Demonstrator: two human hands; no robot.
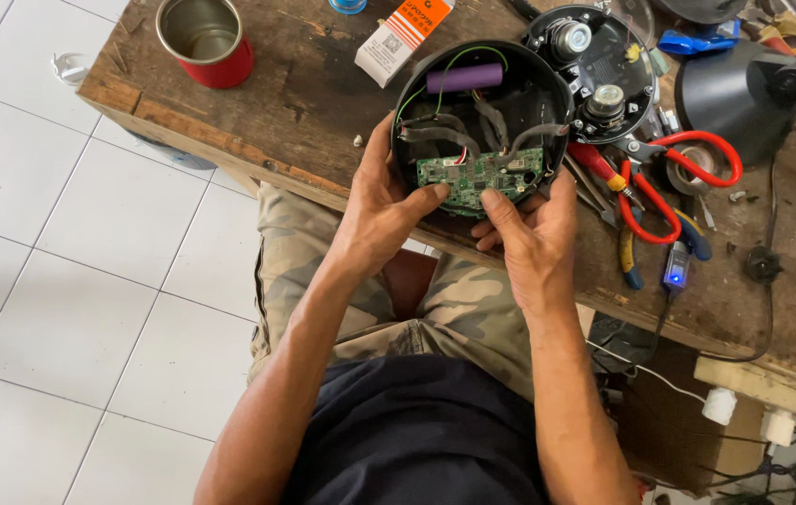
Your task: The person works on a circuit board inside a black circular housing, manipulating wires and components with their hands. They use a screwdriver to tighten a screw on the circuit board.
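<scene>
While you are sitting at the worn wooden workbench [304, 103], you are holding an opened round black housing [416, 84] at its near edge, tilted up toward you. Your left hand [381, 210] is gripping the housing's left rim, its thumb pressing onto the left end of the green circuit board [473, 178] seated in the lower part of the shell. Your right hand [530, 229] is cupping the lower right rim from beneath, with its thumb resting on the board's bottom edge; the fingers are curling under and are mostly hidden. Inside the housing, a purple cylindrical battery cell [465, 78] is lying across the top, and grey wrapped cables [444, 136] are running down to the board. Just beside the housing on the right, the detached black cover with two round metal parts [589, 65] is lying flat. Red-handled scissors [678, 178] are lying near your right hand, and a red-sided tin can [206, 42] is standing well apart at the bench's left corner.
</scene>
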